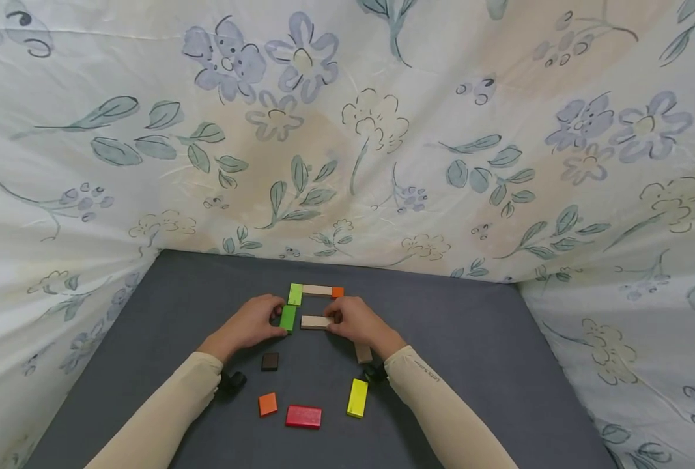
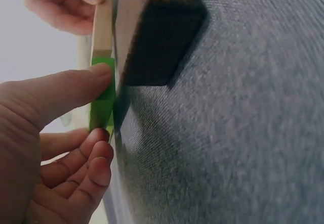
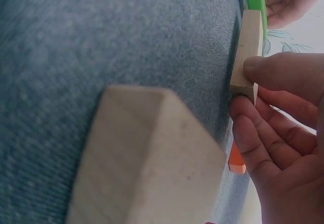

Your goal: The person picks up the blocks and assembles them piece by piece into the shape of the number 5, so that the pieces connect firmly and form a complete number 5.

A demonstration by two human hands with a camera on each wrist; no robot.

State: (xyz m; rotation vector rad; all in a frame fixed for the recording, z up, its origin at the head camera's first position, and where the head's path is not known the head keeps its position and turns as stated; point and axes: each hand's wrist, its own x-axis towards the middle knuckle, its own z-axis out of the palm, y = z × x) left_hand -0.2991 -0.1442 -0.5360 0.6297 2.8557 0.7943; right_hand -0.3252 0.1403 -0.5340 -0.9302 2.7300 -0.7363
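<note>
My left hand [image 1: 256, 320] pinches a green block [image 1: 288, 318] between thumb and fingertips; the thumb presses its near end in the left wrist view. The upper end of this block meets a light green block [image 1: 295, 294]. In my right hand [image 1: 355, 322], a plain wooden block [image 1: 314, 322] is held at its right end, thumb on one long side and fingers at the other. It lies crosswise, its left end pointing at the green block. Beyond it, another plain wooden block [image 1: 316, 290] runs from the light green block to a small orange block [image 1: 338, 292].
Nearer on the dark grey cloth [image 1: 453, 378] lie a dark brown block [image 1: 269, 361], an orange block [image 1: 268, 404], a red block [image 1: 303, 417] and a yellow block [image 1: 357, 398]. A wooden block [image 1: 363, 354] sits by the right wrist. Flowered fabric [image 1: 382, 163] hangs around the surface.
</note>
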